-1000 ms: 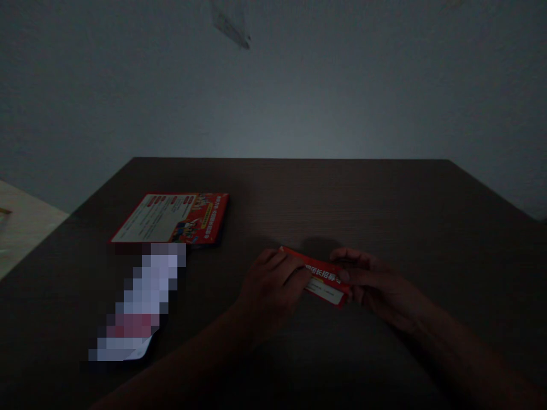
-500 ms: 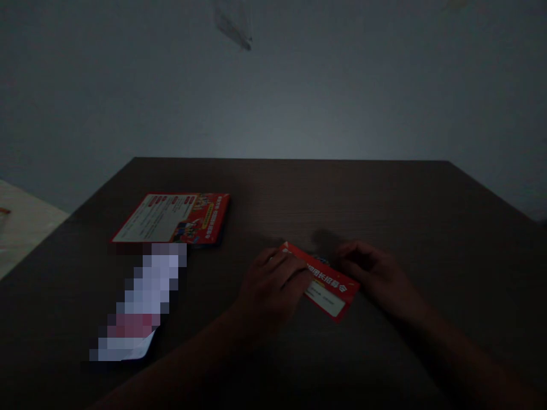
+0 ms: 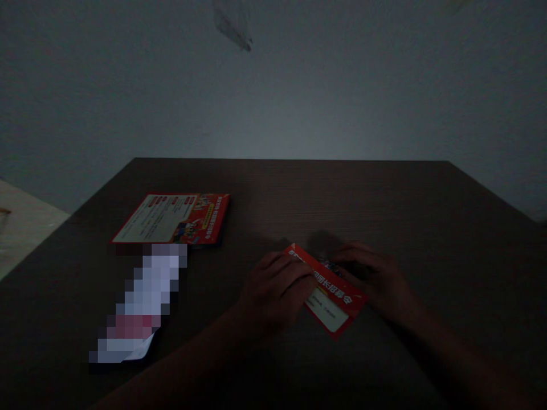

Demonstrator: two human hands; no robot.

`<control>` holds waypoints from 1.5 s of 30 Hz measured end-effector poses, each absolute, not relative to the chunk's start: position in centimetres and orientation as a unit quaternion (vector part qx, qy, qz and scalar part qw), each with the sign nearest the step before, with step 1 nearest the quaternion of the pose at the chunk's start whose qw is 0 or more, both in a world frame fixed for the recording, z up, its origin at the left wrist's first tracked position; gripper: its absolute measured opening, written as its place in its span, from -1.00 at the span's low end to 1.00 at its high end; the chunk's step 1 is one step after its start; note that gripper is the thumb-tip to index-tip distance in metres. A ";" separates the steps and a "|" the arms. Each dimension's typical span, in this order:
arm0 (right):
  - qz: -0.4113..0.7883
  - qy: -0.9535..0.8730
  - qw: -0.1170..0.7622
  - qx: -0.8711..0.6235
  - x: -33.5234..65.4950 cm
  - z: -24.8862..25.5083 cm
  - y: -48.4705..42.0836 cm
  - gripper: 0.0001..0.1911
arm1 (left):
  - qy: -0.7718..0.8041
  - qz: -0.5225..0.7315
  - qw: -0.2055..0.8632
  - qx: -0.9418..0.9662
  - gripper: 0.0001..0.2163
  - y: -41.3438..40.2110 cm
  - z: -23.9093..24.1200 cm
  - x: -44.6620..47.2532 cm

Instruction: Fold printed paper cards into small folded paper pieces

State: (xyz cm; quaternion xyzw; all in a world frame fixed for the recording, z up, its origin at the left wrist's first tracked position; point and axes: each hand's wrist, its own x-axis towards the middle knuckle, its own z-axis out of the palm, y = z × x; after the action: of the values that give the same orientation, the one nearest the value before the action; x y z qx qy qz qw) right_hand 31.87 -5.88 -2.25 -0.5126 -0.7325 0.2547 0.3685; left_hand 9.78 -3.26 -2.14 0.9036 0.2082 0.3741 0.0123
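Note:
A folded red leaflet (image 3: 329,314) with a pale text panel and light lettering lies slanted near the middle of the table, between my hands. My left hand (image 3: 277,287) covers its left part, with the fingers curled over it. At the leaflet's right edge is my right hand (image 3: 380,282), its thumb against the paper and its fingers bent behind the far edge. A bit of colourful print shows between that hand and the red strip. Dim light blurs the fingertips of both hands.
Similar red and white leaflets (image 3: 160,219) lie in a flat pile at left on the dark wooden table (image 3: 320,188). Nearer to me is a bright, pixelated flat object (image 3: 147,304), close to my left forearm. A grey wall (image 3: 342,85) rises behind the table.
The leaflet has shifted slightly right and towards me, and more of its pale panel shows. My right hand has closed in on its right edge; my left hand has barely moved.

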 end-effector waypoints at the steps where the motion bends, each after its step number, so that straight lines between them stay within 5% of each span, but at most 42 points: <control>1: 0.247 -0.733 0.374 -0.512 31.9 -2.2 -5.9 -0.89 | 0.207 0.378 0.015 0.902 -0.96 -3.3 -2.2 9.8; 15: 0.252 -0.693 0.522 -0.429 31.7 -1.8 -7.1 -0.73 | 0.268 0.397 0.112 0.871 -0.76 -3.5 -2.9 9.5; 20: 0.261 -0.596 0.576 -0.494 31.5 -1.5 -7.5 -0.85 | 0.357 0.427 0.121 0.822 -0.74 -3.7 -3.4 9.8; 26: 0.309 -0.500 0.543 -0.600 31.4 -1.5 -7.2 -0.74 | 0.388 0.437 0.108 0.804 -0.43 -3.7 -3.4 9.5; 35: 0.434 -0.476 0.474 -0.601 31.2 -2.6 -5.9 -0.54 | 0.292 0.259 0.121 0.913 -0.50 -3.9 -2.5 9.9; 45: 0.216 -0.719 0.352 -0.559 31.8 -3.2 -5.5 -0.78 | 0.253 0.197 0.171 0.932 -0.55 -3.8 -2.6 10.0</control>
State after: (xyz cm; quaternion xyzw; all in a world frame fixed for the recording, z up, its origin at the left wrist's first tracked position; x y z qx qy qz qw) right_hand 31.85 -5.48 -3.20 -0.5593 -0.7186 0.2159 0.3524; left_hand 10.02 -3.81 -2.59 0.9316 0.2534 0.1971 0.1708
